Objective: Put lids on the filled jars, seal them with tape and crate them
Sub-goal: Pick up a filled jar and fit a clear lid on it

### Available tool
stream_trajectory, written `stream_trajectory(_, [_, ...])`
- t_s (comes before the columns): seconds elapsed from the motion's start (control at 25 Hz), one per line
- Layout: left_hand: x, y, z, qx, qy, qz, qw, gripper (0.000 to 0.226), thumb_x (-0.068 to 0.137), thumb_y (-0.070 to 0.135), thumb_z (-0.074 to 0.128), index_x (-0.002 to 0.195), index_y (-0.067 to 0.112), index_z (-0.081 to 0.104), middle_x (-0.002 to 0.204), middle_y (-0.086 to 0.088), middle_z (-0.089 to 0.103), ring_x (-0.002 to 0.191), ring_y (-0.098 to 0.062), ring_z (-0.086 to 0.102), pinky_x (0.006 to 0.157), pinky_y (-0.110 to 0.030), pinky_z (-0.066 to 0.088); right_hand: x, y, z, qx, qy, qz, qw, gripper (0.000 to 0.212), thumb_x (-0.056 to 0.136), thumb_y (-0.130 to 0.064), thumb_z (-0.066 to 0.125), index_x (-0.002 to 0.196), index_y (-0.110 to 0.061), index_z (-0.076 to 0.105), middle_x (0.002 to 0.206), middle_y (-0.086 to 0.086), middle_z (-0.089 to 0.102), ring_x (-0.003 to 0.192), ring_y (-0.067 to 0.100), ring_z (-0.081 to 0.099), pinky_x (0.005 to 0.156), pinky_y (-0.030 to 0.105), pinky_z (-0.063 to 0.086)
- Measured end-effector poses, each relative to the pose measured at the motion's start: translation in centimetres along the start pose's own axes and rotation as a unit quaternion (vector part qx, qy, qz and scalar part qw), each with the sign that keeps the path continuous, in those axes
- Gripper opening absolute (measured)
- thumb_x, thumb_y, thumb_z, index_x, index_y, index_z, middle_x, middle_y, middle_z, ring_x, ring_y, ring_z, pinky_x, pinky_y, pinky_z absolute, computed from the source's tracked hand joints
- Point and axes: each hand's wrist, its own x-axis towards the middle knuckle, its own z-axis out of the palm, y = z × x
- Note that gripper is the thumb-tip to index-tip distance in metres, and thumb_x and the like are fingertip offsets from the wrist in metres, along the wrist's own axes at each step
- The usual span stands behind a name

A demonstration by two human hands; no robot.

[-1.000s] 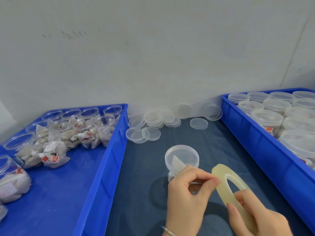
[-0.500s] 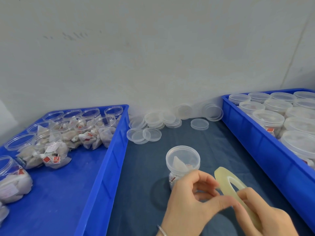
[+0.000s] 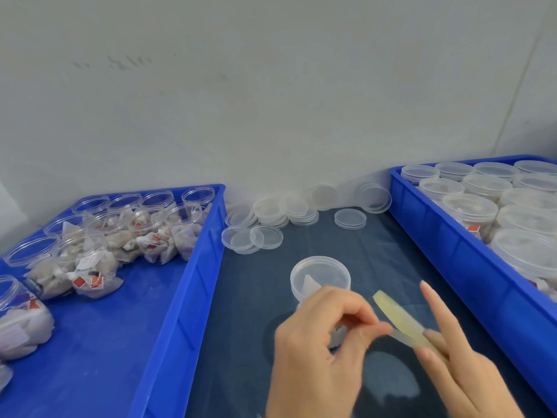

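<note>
A lidded clear jar (image 3: 320,276) of tea bags stands on the dark blue table mat (image 3: 250,297), just beyond my hands. My right hand (image 3: 461,366) holds a yellowish roll of clear tape (image 3: 398,318) edge-on, with its index finger stretched out straight. My left hand (image 3: 319,354) pinches the tape's loose end at the roll between thumb and fingertips, and it hides the jar's lower part. Open filled jars (image 3: 144,227) stand in the left blue crate (image 3: 180,312). Lidded jars (image 3: 470,209) fill the right blue crate (image 3: 446,245).
Several loose clear lids (image 3: 268,236) lie in stacks along the wall at the back of the mat, one stack (image 3: 350,218) closer to the right crate. The grey wall rises right behind them. The two crates' walls flank the mat.
The tape roll has turned from showing its ring face to nearly edge-on. My left hand's thumb and fingers have closed on the tape end at the roll, and my right index finger has straightened.
</note>
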Motion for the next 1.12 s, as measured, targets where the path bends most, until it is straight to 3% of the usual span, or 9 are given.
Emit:
stream_trajectory(0.08, [-0.3, -1.0, -1.0, -0.052, 0.042, -0.084, 0.994, 0.013, 0.065, 0.029, 0.076, 0.067, 0.025, 0.064, 0.069, 0.013, 0.065, 0.065, -0.005, 0.064, 0.064, -0.019, 0.051, 1.0, -0.4, -0.6, -0.121, -0.033, -0.065, 0.990, 0.052, 0.094, -0.053, 0.040, 0.138, -0.064, 0.014, 0.095, -0.031, 0.064, 0.081, -0.007, 0.062, 0.065, 0.017, 0.046])
stream_trajectory(0.12, [-0.7, -1.9, -1.3, -0.087, 0.071, -0.139, 0.984, 0.014, 0.064, 0.023, 0.079, 0.065, 0.023, 0.066, 0.068, 0.008, 0.067, 0.064, -0.005, 0.065, 0.064, -0.015, 0.050, 1.7, -0.8, -0.7, -0.186, -0.044, -0.095, 0.977, 0.050, 0.093, -0.053, 0.034, 0.141, -0.057, 0.021, 0.096, -0.027, 0.065, 0.075, -0.004, 0.063, 0.054, 0.020, 0.045])
stream_trajectory(0.16, [-1.1, -3.0, -1.5, -0.115, 0.100, -0.190, 0.970, 0.016, 0.066, 0.012, 0.082, 0.065, 0.019, 0.068, 0.067, 0.004, 0.067, 0.064, -0.006, 0.064, 0.064, -0.013, 0.050, 2.2, -0.9, -0.6, -0.249, -0.053, -0.120, 0.960, 0.050, 0.092, -0.050, 0.032, 0.142, -0.050, 0.030, 0.083, -0.019, 0.064, 0.059, 0.004, 0.060, 0.040, 0.018, 0.035])
stream_trajectory(0.24, [-2.1, -5.4, -1.5, -0.140, 0.154, -0.275, 0.939, 0.020, 0.072, -0.005, 0.076, 0.067, 0.013, 0.069, 0.067, -0.001, 0.068, 0.068, -0.011, 0.064, 0.068, -0.017, 0.051, 3.3, -0.7, 0.4, -0.331, -0.060, -0.158, 0.928, 0.048, 0.093, -0.045, 0.033, 0.140, -0.040, 0.044, 0.058, -0.008, 0.045, 0.039, 0.011, 0.040, 0.041, 0.013, 0.007])
stream_trajectory(0.32, [-2.8, -7.3, -1.3, -0.171, 0.194, -0.326, 0.910, 0.020, 0.076, -0.006, 0.070, 0.067, 0.012, 0.070, 0.069, -0.001, 0.068, 0.073, -0.016, 0.064, 0.074, -0.026, 0.052, 4.5, -0.2, 1.3, -0.367, -0.062, -0.192, 0.908, 0.046, 0.093, -0.044, 0.034, 0.135, -0.037, 0.051, 0.052, -0.005, 0.037, 0.034, 0.014, 0.033, 0.042, 0.020, 0.008])
stream_trajectory(0.44, [-3.1, -8.9, -1.4, -0.183, 0.199, -0.326, 0.906, 0.018, 0.078, -0.003, 0.070, 0.070, 0.013, 0.071, 0.073, 0.000, 0.069, 0.075, -0.011, 0.065, 0.075, -0.024, 0.052, 5.7, 0.6, 2.4, -0.401, -0.063, -0.208, 0.890, 0.045, 0.092, -0.047, 0.034, 0.131, -0.038, 0.055, 0.049, -0.002, 0.037, 0.031, 0.017, 0.033, 0.041, 0.026, 0.014])
stream_trajectory(0.64, [-2.5, -10.0, -1.4, -0.193, 0.181, -0.310, 0.913, 0.018, 0.077, -0.003, 0.070, 0.070, 0.013, 0.071, 0.081, -0.001, 0.071, 0.079, -0.009, 0.067, 0.072, -0.015, 0.052, 6.7, 1.2, 2.5, -0.428, -0.038, -0.232, 0.873, 0.047, 0.091, -0.051, 0.034, 0.125, -0.036, 0.062, 0.047, -0.003, 0.035, 0.036, 0.014, 0.020, 0.042, 0.023, 0.013])
stream_trajectory(1.12, [-1.0, -11.1, -0.6, -0.171, 0.146, -0.269, 0.937, 0.023, 0.077, -0.006, 0.070, 0.065, 0.014, 0.069, 0.084, 0.000, 0.072, 0.079, -0.007, 0.066, 0.071, -0.013, 0.049, 6.5, 0.9, 2.1, -0.407, -0.079, -0.184, 0.891, 0.047, 0.092, -0.051, 0.030, 0.123, -0.038, 0.063, 0.046, -0.002, 0.037, 0.032, 0.016, 0.030, 0.037, 0.020, 0.014])
